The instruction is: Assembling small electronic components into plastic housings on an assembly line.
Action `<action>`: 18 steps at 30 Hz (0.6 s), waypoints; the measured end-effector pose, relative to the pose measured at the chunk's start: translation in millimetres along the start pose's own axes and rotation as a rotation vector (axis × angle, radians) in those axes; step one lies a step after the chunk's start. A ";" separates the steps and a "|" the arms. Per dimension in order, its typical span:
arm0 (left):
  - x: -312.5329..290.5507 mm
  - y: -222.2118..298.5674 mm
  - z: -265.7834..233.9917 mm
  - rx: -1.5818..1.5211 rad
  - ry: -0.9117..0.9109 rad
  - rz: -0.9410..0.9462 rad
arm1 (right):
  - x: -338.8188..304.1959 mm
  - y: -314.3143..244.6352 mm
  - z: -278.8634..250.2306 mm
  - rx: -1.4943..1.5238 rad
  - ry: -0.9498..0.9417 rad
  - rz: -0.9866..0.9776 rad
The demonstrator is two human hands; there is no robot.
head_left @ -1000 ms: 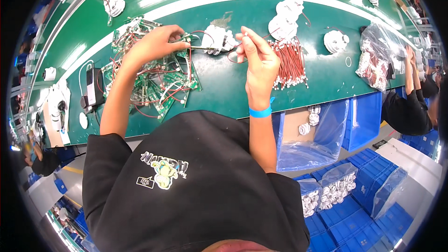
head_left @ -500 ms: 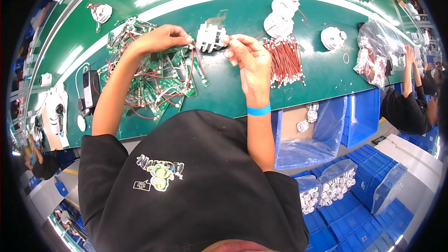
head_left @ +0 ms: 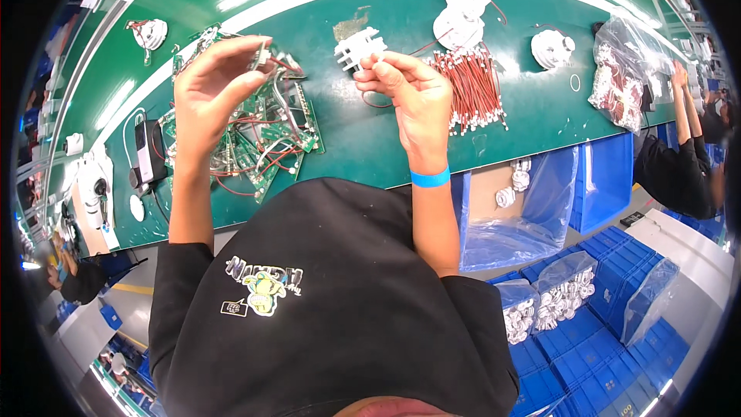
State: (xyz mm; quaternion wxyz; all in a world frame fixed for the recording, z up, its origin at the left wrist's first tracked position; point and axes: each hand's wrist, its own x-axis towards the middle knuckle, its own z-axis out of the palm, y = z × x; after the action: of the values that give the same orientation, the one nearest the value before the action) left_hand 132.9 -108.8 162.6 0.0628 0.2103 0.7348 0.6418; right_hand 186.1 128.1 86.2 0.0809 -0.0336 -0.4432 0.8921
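Note:
My left hand (head_left: 207,89) is raised over a tangled heap of green circuit boards (head_left: 258,150) with red wires. Its thumb and fingers are curled round a small circuit board (head_left: 263,55), seen nearly edge-on, with red wire beside it. My right hand (head_left: 417,100) is closed in a pinch, and a thin red wire (head_left: 376,103) loops out below its fingers. The fingertips meet the lower right side of a slotted white plastic block (head_left: 360,48); whether they grip the block too cannot be made out. A bundle of red wires with white connectors (head_left: 472,93) lies just right of this hand.
White round parts (head_left: 459,27) stand behind the wire bundle, another (head_left: 552,49) farther right. A clear bag of parts (head_left: 617,77) lies at the bench's right. Blue bins (head_left: 598,185) adjoin the front edge. A black device (head_left: 149,147) sits left; a co-worker's hands (head_left: 679,77) show far right.
My left hand has drawn back and lifted from the heap, a circuit board now in its fingers. The white block has turned and shifted slightly away, with my right fingertips still at it.

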 end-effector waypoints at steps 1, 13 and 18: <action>-4.4 -0.5 1.9 -0.041 0.021 0.032 | -0.8 0.0 1.8 -0.014 -0.016 0.023; -52.9 -23.1 49.8 -0.830 -0.048 -0.523 | -12.9 -2.4 12.7 -0.489 -0.237 -0.107; -59.0 -32.6 65.6 -0.800 0.049 -0.543 | -17.4 -1.1 20.4 -0.805 -0.266 -0.327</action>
State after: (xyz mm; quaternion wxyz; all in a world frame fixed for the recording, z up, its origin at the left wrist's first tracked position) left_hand 202.5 -74.5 109.5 0.2870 -0.0449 0.4600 0.8391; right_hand 200.7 109.8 99.2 0.1438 0.1228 -0.7607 0.6209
